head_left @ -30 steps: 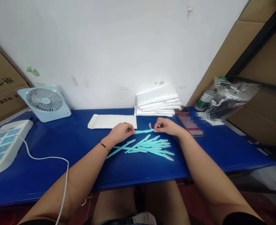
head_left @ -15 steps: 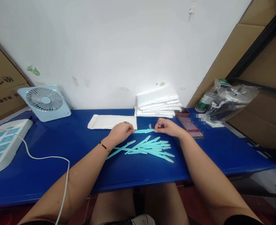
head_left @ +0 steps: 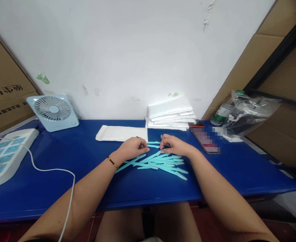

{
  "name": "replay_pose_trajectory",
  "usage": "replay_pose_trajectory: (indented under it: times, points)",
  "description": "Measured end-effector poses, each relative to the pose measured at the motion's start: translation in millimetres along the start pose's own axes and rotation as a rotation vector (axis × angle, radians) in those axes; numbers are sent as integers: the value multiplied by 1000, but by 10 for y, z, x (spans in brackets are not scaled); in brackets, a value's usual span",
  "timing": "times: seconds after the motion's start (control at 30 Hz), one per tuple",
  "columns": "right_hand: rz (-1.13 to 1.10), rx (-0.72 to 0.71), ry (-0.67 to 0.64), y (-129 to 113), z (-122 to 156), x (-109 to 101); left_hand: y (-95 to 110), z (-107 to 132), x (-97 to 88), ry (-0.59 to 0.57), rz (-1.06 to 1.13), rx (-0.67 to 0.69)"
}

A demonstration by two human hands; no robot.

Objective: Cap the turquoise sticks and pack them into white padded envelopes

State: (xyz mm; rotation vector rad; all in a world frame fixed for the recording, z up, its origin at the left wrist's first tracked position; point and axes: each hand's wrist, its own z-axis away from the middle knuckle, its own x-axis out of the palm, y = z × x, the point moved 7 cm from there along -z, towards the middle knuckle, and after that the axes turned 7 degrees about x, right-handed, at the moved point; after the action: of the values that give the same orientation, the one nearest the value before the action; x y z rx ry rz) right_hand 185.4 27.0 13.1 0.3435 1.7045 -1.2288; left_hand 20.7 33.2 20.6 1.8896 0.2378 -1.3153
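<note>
Two slim turquoise eyebrow razors (head_left: 153, 144) lie side by side between my hands, just above the table. My left hand (head_left: 133, 148) is closed, with thumb and fingertips pinching their left ends. At their right ends my right hand (head_left: 174, 145) is closed in a pinch; its fingers hide the tips. A small translucent piece shows beside the right fingers. Nearer to me, a loose fan-shaped pile of several eyebrow razors (head_left: 163, 163) with pale translucent caps lies on the blue table (head_left: 143, 191).
A flat white packet (head_left: 120, 133) lies behind my left hand, and a stack of white packets (head_left: 170, 112) stands against the wall. A phone (head_left: 205, 141), a bottle (head_left: 222, 114) and a plastic bag (head_left: 251, 111) are right. A fan (head_left: 53, 112), power strip (head_left: 12, 151) and white cable (head_left: 49, 169) are left.
My hands have moved closer together and a little toward me. Two eyebrow razors now show between them, where one showed before. The view has shifted slightly.
</note>
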Motion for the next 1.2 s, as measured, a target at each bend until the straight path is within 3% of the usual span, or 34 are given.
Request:
replay_pose_trajectory:
  times: [0.17, 0.47, 0.7, 0.8, 0.97, 1.2]
  points:
    - [-80, 48, 5, 105, 28, -51, 79, 3, 124, -86, 6, 40]
    - [-184, 91, 91, 298, 117, -291, 46, -36, 123, -22, -59, 71]
    - [-185, 233, 247, 549, 172, -417, 25, -18, 63, 3, -15, 44]
    - [-243, 204, 201, 430, 141, -345, 41, -21, 71, 10, -8, 51]
    - [-356, 165, -3, 181, 58, -92, 37, -40, 53, 53, 7, 39]
    - [-280, 188, -38, 256, 93, -85, -66, -39, -49, 119, 73, -48]
